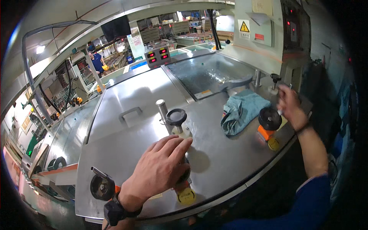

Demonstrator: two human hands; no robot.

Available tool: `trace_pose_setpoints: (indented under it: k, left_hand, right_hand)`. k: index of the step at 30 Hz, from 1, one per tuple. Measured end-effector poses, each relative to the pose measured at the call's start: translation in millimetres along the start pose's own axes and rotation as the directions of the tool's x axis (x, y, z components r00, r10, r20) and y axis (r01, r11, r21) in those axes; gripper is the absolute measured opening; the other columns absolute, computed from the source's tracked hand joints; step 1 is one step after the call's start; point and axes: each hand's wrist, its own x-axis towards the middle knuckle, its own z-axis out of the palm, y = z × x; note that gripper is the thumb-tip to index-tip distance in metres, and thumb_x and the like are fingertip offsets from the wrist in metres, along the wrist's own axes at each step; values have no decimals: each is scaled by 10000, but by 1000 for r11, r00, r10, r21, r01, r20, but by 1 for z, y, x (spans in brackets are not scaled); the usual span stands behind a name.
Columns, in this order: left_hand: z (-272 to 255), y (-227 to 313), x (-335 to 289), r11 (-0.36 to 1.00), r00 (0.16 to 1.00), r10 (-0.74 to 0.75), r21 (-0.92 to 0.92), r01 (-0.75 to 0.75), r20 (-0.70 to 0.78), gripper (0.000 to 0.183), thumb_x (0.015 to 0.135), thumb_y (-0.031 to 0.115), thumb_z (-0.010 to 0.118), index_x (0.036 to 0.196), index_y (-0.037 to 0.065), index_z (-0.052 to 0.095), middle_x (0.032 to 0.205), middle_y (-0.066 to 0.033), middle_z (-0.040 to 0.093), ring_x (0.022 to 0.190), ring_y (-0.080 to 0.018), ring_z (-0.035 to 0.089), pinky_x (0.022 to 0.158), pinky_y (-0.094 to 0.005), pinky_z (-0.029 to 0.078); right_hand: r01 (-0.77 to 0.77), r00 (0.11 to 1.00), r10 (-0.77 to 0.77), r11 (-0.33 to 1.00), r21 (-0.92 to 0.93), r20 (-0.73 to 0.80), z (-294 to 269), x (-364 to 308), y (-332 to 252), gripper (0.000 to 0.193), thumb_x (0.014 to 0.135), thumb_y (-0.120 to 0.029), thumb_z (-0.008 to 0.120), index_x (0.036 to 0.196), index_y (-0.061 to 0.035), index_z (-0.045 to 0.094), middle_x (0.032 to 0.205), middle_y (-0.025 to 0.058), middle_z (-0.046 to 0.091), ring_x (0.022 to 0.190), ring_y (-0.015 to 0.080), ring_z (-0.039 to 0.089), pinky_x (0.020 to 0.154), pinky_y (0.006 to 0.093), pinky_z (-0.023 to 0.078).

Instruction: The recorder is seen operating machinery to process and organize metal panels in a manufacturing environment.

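Observation:
My left hand (158, 165) lies over a dark handwheel on the steel panel (218, 165), fingers stretched out; the hand hides most of this wheel. A yellow round tag (186, 196) shows below it. Just beyond my fingertips stands a black knob (176, 117) on a stem. At the right, my right hand (290, 102), slightly blurred, is closed round the thin metal crank handle (280, 112) of a black handwheel (269, 118) with an orange base. A crumpled blue-green cloth (245, 109) lies on the panel between my hands.
Another black handwheel (102, 187) with a metal handle is at the left. Behind are a steel lid (134, 97) with a grip and a glass window (214, 73). Upright metal posts (161, 108) rise from the panel. A person (96, 62) stands far left.

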Motion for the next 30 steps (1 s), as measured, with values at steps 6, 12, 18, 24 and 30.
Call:
trace_pose_setpoints:
  k: [6,12,18,24,30]
  left_hand:
    - [26,-35,-14,842,841,-536,-126,525,-81,247,831,103,664,978,-25,512,748,-182,585,643,-298,592,616,-387,507]
    - [13,50,-71,836,840,-429,208,508,-332,218,770,83,733,707,54,526,551,-100,552,451,-267,590,452,-369,478]
    - [37,32,21,957,973,-229,181,225,0,207,865,190,686,777,95,525,601,-37,535,487,-243,571,466,-370,444]
    - [24,42,6,916,928,-373,153,371,-16,290,865,283,731,938,51,571,609,-50,591,516,-242,611,474,-357,458]
    - [33,52,-51,899,850,-438,-159,408,-295,486,769,251,830,1145,52,595,659,-73,630,569,-239,642,529,-320,466]
  right_hand:
    - [232,973,-203,877,-420,115,62,-26,12,153,854,-159,634,751,-66,570,639,24,475,474,110,472,403,295,393]
    - [132,986,-132,991,-4,-99,-6,-25,5,272,898,-251,616,707,-111,482,558,-13,403,330,80,305,322,274,309]
    - [83,996,-74,974,-209,51,77,-26,13,243,872,-227,627,721,-85,501,556,-12,390,344,99,330,355,307,344]
    - [83,984,-47,974,-213,171,76,-11,17,235,857,-230,633,720,-82,511,552,-4,396,356,118,341,381,332,350]
    - [75,997,-75,978,-194,4,29,23,1,233,866,-232,620,705,-106,509,564,3,417,362,112,352,374,313,347]
